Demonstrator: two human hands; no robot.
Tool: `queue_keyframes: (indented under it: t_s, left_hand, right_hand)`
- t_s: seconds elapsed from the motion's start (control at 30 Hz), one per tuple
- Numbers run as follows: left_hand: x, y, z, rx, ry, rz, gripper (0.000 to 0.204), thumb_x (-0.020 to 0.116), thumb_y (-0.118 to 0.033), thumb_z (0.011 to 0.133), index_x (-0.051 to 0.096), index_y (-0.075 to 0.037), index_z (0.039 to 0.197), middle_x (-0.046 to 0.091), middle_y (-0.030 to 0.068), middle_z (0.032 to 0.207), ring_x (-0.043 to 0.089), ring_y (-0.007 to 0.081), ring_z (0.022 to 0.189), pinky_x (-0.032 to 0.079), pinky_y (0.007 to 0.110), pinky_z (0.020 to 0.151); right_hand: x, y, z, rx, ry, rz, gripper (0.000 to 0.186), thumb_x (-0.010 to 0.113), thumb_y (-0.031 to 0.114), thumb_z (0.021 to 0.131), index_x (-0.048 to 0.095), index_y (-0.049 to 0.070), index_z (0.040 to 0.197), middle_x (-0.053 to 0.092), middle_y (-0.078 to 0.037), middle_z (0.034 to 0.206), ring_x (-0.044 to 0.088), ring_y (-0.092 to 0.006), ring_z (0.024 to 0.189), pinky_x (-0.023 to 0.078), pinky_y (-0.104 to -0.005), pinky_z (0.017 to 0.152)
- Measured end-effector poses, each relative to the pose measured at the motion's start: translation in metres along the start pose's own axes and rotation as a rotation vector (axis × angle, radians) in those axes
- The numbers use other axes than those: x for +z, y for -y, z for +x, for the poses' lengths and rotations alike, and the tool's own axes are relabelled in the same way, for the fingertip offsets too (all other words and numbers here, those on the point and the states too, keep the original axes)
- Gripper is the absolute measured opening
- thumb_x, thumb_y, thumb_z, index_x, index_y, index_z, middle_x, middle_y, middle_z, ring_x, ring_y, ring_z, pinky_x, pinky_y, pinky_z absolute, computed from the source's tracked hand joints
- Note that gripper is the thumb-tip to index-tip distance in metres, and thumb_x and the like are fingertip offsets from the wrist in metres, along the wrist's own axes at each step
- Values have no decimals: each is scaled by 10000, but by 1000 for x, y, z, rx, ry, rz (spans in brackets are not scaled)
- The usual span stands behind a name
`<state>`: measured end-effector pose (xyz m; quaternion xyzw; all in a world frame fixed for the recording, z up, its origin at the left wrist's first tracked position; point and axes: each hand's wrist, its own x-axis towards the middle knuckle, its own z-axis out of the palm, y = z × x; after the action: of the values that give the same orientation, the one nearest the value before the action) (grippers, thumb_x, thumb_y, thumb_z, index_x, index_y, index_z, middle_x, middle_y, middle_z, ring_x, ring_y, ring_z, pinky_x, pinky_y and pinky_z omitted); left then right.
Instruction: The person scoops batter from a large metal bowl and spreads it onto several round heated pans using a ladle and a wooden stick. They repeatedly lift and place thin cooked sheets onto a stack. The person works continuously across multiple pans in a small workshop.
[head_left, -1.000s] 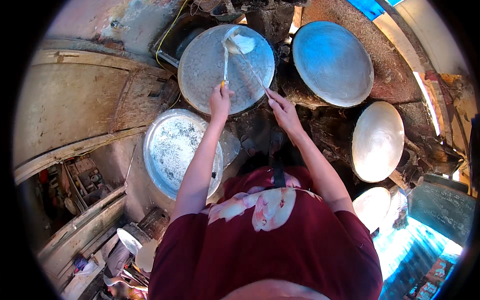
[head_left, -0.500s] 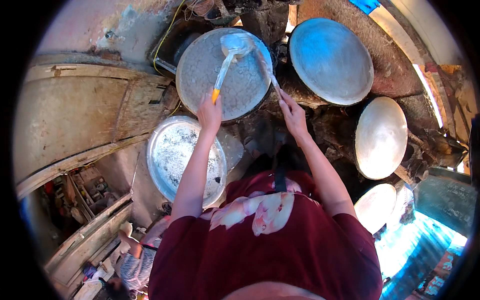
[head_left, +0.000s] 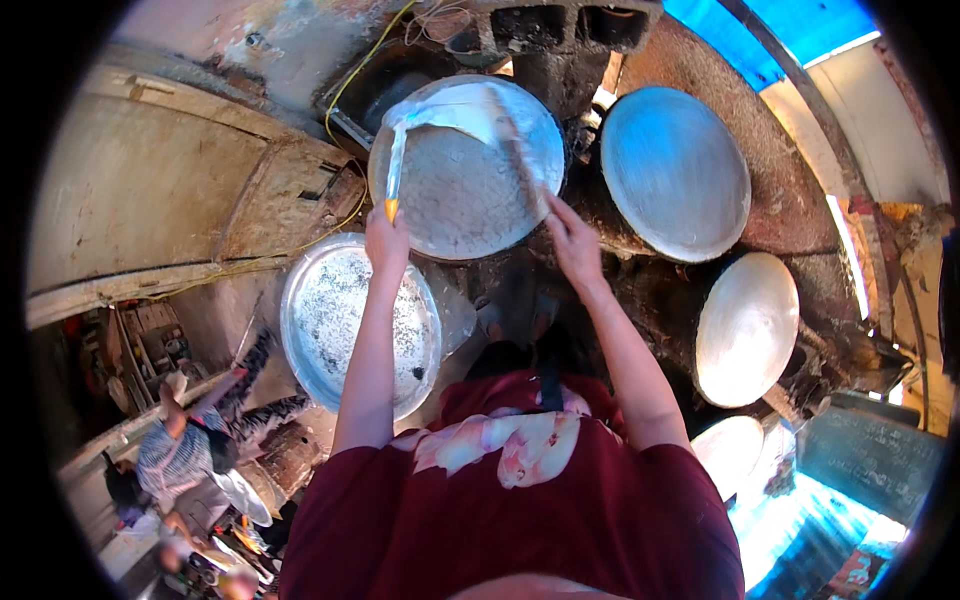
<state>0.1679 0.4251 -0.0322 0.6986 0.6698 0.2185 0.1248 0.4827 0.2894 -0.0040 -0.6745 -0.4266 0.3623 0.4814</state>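
Pan [head_left: 455, 205], broad and round, lies straight ahead of the person, its greyish, mottled surface showing across the middle and near side. White layer [head_left: 455, 103] curves along the far side of it, smooth and brighter than the rest. The left hand [head_left: 387, 243] has its grip closed around a yellow-handled tool [head_left: 395, 170], whose pale shaft runs up over the pan's left side to meet the white layer. The right hand [head_left: 574, 240], near the pan's right rim, has its grip closed on a thin stick [head_left: 521, 160]; this slants up and left across the pan, its far end too blurred to make out.

Below and left of the pan sits a shiny round tray [head_left: 291, 325], strewn with dark specks and partly covered from view by the left forearm. To the right stand a large dish [head_left: 676, 175] with a bluish sheen, a paler dish [head_left: 747, 330] nearer the person, and another pale dish [head_left: 728, 452] beside the maroon shirt [head_left: 530, 530]. At lower left, a co-worker in a patterned top [head_left: 172, 458] is well apart from the pan.
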Motion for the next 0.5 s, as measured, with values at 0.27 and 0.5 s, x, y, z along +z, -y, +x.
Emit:
queue_keyframes:
  t_s: [0.27, 0.5]
  left_hand:
    - [-11, -67, -20, -329, 10, -536, 278, 635, -219, 982, 566, -16, 1159, 696, 229, 874, 683, 433, 792, 520, 491, 700]
    - [5, -16, -13, -126, 146, -139, 323, 605, -262, 986, 559, -38, 1213, 681, 271, 844, 673, 493, 846, 510, 545, 718]
  right_hand:
    - [64, -12, 30, -3, 101, -62, 424, 625, 253, 1016, 608, 64, 1394, 671, -171, 1339, 630, -213, 1253, 474, -327, 1036]
    - [39, -15, 46, 34, 118, -131, 427, 587, 278, 1030, 610, 53, 1392, 707, -179, 1257, 676, -246, 1163, 493, -335, 993]
